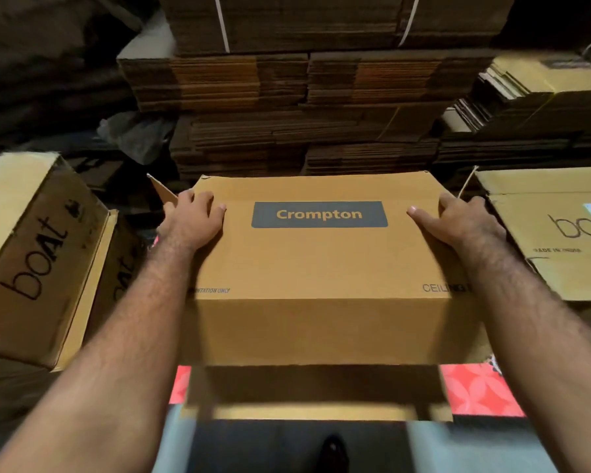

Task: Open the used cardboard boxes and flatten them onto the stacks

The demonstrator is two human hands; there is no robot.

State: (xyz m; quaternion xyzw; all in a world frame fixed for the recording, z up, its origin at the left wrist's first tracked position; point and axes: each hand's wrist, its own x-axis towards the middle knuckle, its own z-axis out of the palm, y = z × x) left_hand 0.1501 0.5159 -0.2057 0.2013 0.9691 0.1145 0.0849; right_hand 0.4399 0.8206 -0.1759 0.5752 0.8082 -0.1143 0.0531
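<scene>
A tan cardboard box (321, 268) with a dark "Crompton" label on its top face fills the middle of the view, held up in front of me. My left hand (193, 218) grips its far left corner, fingers spread over the top. My right hand (458, 220) grips the far right corner the same way. A flap (162, 189) sticks out at the box's far left end. Another flap (314, 390) hangs below the near side. Behind the box rise tall stacks of flattened cardboard (304, 107).
A "boat" box (38, 254) stands tilted at the left. Flattened "boat" cardboard (553, 240) lies on a stack at the right, with more strapped stacks (543, 97) behind it. A red patterned surface (478, 390) shows below the box, and dark floor near my foot (335, 452).
</scene>
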